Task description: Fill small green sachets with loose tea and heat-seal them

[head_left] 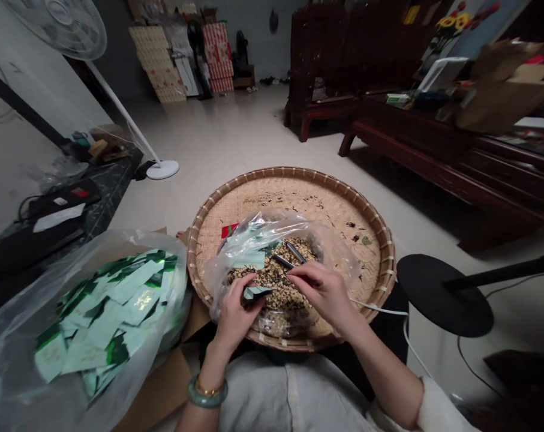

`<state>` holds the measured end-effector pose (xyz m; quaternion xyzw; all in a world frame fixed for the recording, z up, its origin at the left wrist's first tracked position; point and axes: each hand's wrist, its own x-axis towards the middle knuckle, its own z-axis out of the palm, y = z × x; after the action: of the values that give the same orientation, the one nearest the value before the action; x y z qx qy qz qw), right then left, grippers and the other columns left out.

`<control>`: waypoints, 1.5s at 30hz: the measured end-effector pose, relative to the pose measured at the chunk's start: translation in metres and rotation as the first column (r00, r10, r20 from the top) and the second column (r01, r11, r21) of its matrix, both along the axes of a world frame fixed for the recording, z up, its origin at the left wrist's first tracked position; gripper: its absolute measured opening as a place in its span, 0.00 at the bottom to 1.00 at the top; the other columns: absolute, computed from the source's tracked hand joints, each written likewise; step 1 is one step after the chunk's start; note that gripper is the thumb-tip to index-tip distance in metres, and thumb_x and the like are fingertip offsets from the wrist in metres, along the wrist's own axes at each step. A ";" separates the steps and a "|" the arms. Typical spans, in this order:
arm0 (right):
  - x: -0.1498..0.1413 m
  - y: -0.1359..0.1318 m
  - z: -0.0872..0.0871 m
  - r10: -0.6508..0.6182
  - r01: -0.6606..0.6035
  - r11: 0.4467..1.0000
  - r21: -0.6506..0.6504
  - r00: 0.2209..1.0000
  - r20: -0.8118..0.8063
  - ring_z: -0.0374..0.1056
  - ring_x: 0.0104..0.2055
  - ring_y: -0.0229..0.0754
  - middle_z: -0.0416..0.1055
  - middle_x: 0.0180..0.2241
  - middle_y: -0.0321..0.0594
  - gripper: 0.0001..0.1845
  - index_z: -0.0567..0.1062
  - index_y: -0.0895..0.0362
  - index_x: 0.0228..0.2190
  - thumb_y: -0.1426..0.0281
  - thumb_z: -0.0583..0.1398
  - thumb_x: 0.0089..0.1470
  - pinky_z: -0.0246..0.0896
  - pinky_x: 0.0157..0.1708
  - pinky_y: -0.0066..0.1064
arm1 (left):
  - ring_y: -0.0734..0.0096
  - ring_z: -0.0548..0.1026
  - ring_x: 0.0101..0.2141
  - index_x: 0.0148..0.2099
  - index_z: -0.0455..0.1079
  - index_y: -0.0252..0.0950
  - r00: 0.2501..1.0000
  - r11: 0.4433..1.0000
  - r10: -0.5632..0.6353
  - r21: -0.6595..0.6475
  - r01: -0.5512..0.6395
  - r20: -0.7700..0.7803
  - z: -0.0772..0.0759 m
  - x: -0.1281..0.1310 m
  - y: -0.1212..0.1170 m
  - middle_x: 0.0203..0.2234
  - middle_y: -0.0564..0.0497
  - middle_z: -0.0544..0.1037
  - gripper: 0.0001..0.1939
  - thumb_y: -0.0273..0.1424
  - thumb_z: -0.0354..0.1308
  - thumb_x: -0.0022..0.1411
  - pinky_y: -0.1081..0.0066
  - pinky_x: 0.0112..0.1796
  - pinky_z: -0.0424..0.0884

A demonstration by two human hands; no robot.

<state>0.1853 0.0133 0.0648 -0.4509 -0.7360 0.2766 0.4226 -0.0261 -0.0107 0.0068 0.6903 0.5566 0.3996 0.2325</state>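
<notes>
My left hand (237, 307) is closed around a small pale green packet (256, 292), whose dark opening faces right. Opposite it, my right hand (320, 292) has thumb and fingertips pinched together; whatever lies between them is too small to make out. Both hands are over a clear plastic bag (284, 223) spread open on a round woven bamboo tray (272, 172). Inside the bag are loose dried bits (278, 283), pale yellow and dark brown. Two slim dark tools (284, 261) lie on them just beyond my right fingertips. More pale green packets (247, 259) rest at the bag's left side.
A large plastic bag (164, 240) full of green packets (119, 300) stands on my left, beside cardboard. A white cable (379, 308) crosses the tray's right rim near a black round stand base (442, 294). A white fan (162, 170) and dark wooden furniture (406, 135) stand farther off.
</notes>
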 end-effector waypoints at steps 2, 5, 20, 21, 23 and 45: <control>0.001 -0.002 0.001 0.046 -0.044 0.998 -0.040 0.998 0.048 0.69 0.33 0.40 0.72 0.34 0.41 0.08 0.76 0.55 0.37 0.66 0.59 0.56 0.66 0.33 0.31 | 0.65 0.74 0.39 0.50 0.67 0.39 1.000 1.000 -0.002 0.010 0.001 0.016 0.004 0.001 0.001 0.39 0.48 0.75 0.19 0.31 0.61 0.56 0.64 0.41 0.71; -0.006 -0.007 0.001 0.167 -0.163 0.985 -0.053 0.982 0.085 0.68 0.40 0.43 0.70 0.42 0.44 0.23 0.70 0.54 0.49 0.63 0.64 0.51 0.67 0.39 0.34 | 0.65 0.74 0.39 0.47 0.70 0.38 0.997 0.999 -0.033 0.036 0.031 0.064 0.010 0.005 0.001 0.38 0.48 0.76 0.15 0.31 0.61 0.56 0.66 0.41 0.71; -0.014 0.020 -0.032 -0.057 -0.288 0.753 -0.592 0.868 -0.494 0.66 0.20 0.35 0.72 0.23 0.35 0.17 0.75 0.59 0.33 0.58 0.64 0.44 0.64 0.22 0.29 | 0.61 0.78 0.36 0.41 0.75 0.31 0.814 0.770 0.072 -0.550 0.322 0.577 0.015 0.009 0.003 0.36 0.46 0.81 0.20 0.32 0.68 0.42 0.64 0.39 0.73; -0.014 0.020 -0.031 -0.053 -0.258 0.773 -0.579 0.884 -0.465 0.66 0.22 0.36 0.73 0.25 0.36 0.18 0.75 0.59 0.34 0.58 0.64 0.45 0.64 0.23 0.28 | 0.61 0.78 0.36 0.41 0.75 0.31 0.812 0.762 0.078 -0.560 0.325 0.578 0.015 0.010 0.003 0.36 0.46 0.81 0.21 0.31 0.68 0.42 0.64 0.39 0.73; -0.016 0.021 -0.030 -0.022 -0.170 0.845 -0.507 0.937 -0.349 0.67 0.26 0.37 0.75 0.30 0.39 0.18 0.76 0.58 0.36 0.60 0.64 0.44 0.63 0.25 0.28 | 0.61 0.78 0.35 0.41 0.75 0.32 0.822 0.752 0.073 -0.573 0.326 0.564 0.017 0.012 0.004 0.35 0.47 0.82 0.20 0.31 0.68 0.42 0.64 0.38 0.73; -0.027 0.021 -0.044 -0.101 0.091 0.977 -0.193 0.994 -0.043 0.52 0.21 0.33 0.56 0.16 0.30 0.22 0.64 0.57 0.16 0.57 0.59 0.52 0.46 0.22 0.25 | 0.60 0.76 0.41 0.50 0.71 0.35 0.960 0.938 -0.011 -0.329 0.106 0.278 0.010 0.013 0.005 0.40 0.45 0.79 0.23 0.36 0.63 0.51 0.61 0.42 0.72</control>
<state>0.1581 0.0345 0.0207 -0.5167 -0.6722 0.3368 0.4096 -0.0128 -0.0052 0.0169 0.5945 0.5590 0.3812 0.4345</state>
